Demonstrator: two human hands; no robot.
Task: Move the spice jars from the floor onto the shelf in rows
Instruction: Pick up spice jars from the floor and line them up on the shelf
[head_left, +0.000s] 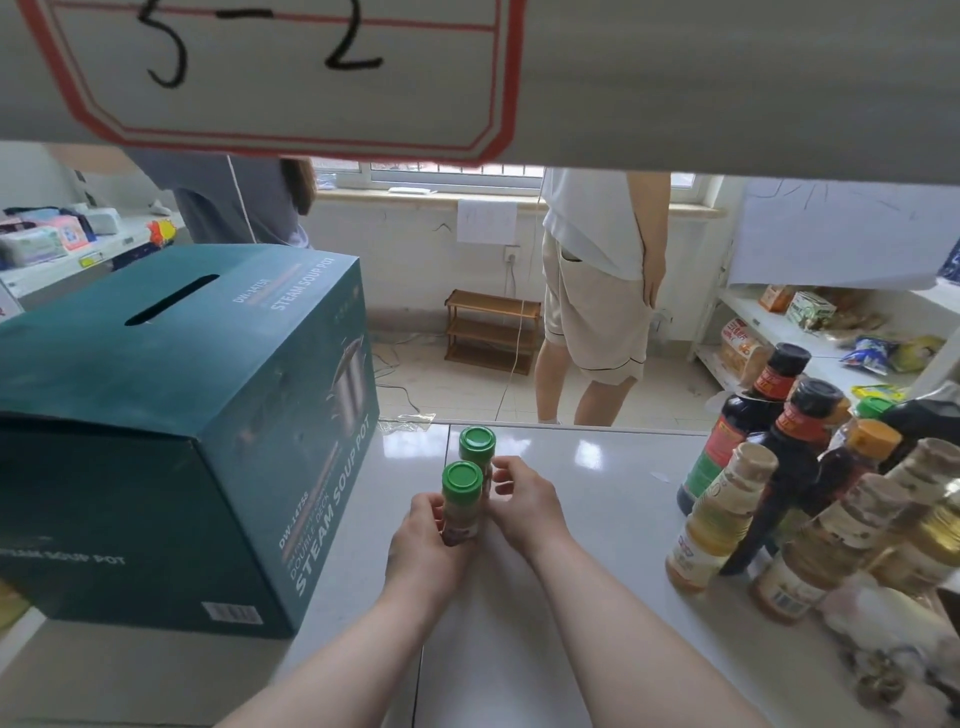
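Forearms reaching in; two spice jars being set on shelf.
Left hand (428, 535) grasps near jar (461, 504); right hand (522, 501) fingers far jar (478, 454) directly behind. Teal box (171, 415) left, sauce bottles (779, 467) right. Step: aligning a row. Next: let go, fetch more.

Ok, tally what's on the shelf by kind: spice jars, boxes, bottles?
Spice jars: 2, near and far, both green-lidded, between the hands
Boxes: 1
Bottles: at least 7 in the cluster at right; overlap hides any more
Total: at least 10
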